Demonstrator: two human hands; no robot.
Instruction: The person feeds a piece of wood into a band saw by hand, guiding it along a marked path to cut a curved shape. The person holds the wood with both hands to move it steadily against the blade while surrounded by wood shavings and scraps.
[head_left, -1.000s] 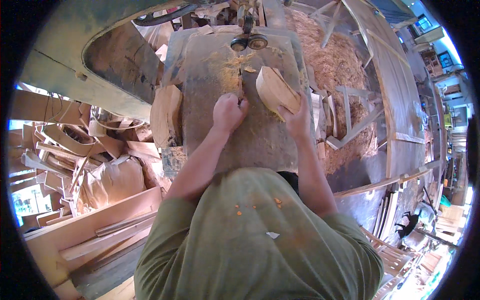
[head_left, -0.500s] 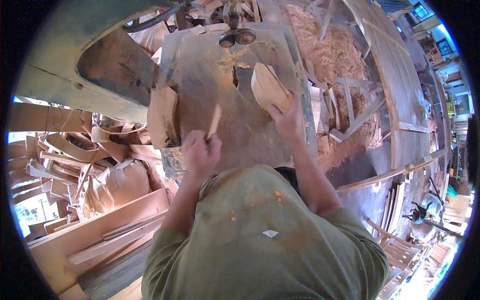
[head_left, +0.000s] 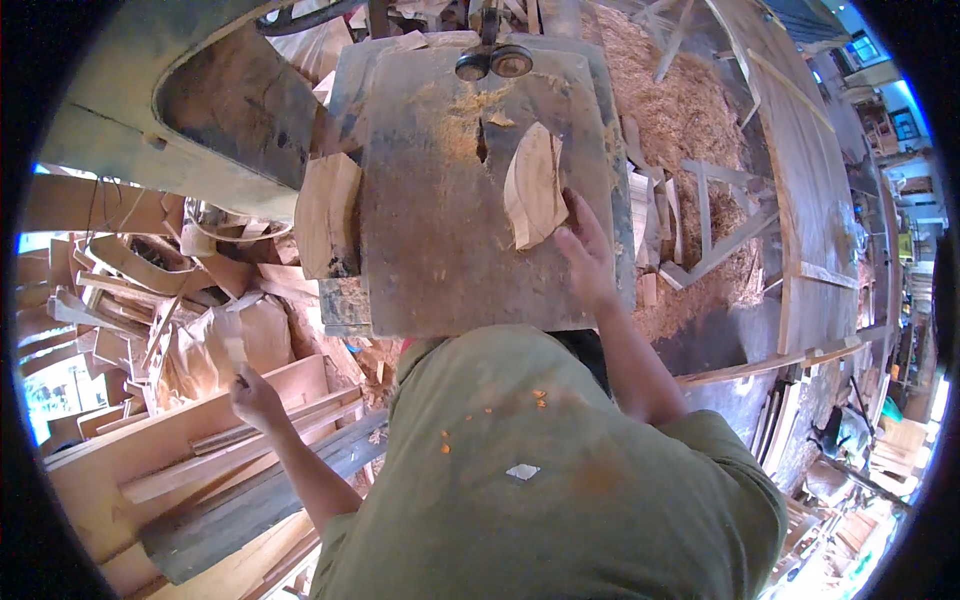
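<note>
My left hand [head_left: 258,400] is out past the left side of the bandsaw table [head_left: 430,290], fingers closed. A thin pale wood strip [head_left: 236,348], smeared by motion, shows at its fingertips. On the right half of the table is a curved wood block [head_left: 535,187], with light sawn faces and a pointed far end. My right hand [head_left: 588,250] grips its near right edge between thumb and fingers. Another curved block [head_left: 330,215] rests at the table's left edge, with neither hand on it.
Two round guide wheels [head_left: 493,63] hang over the table's far side, near sawdust and a dark slot. The machine's large frame [head_left: 235,110] rises at the left. Offcuts [head_left: 130,300] and boards [head_left: 240,460] lie left; shavings [head_left: 690,130] cover the floor at right.
My left hand has swung from over the table out to the left with the thin strip. My right hand has turned the curved block more upright and brought it slightly nearer.
</note>
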